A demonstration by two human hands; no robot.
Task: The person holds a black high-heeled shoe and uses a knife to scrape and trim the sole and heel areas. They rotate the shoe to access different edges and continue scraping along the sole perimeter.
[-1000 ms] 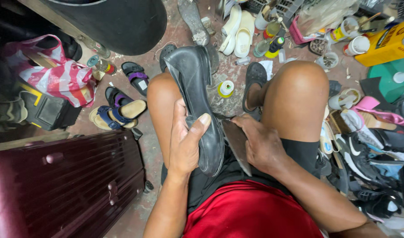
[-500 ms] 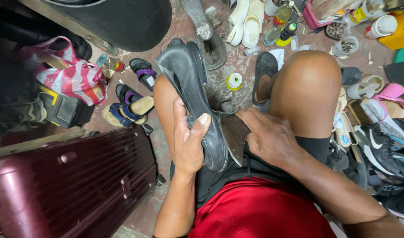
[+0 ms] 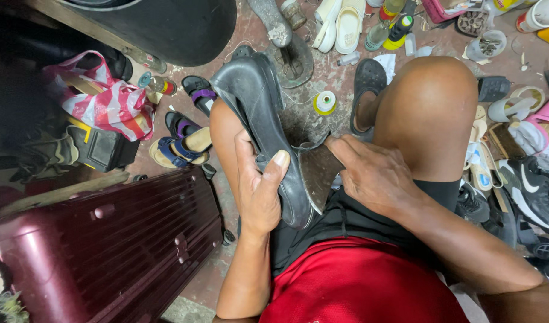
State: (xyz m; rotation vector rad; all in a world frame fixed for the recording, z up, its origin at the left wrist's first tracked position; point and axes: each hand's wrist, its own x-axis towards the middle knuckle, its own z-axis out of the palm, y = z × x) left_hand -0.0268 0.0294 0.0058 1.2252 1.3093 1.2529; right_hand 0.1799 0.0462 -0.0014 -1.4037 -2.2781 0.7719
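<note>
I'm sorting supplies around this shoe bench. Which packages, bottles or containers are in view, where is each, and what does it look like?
Striped plastic bag: upper left on the floor, crumpled, pink and white.
Squeeze bottle: top centre, lying down, yellow with a green cap.
Clear bottle: beside the yellow one, greenish.
Clear cup: top right, holds small dark bits.
Tape roll: floor between the knees, round, white with a yellow rim.
</note>
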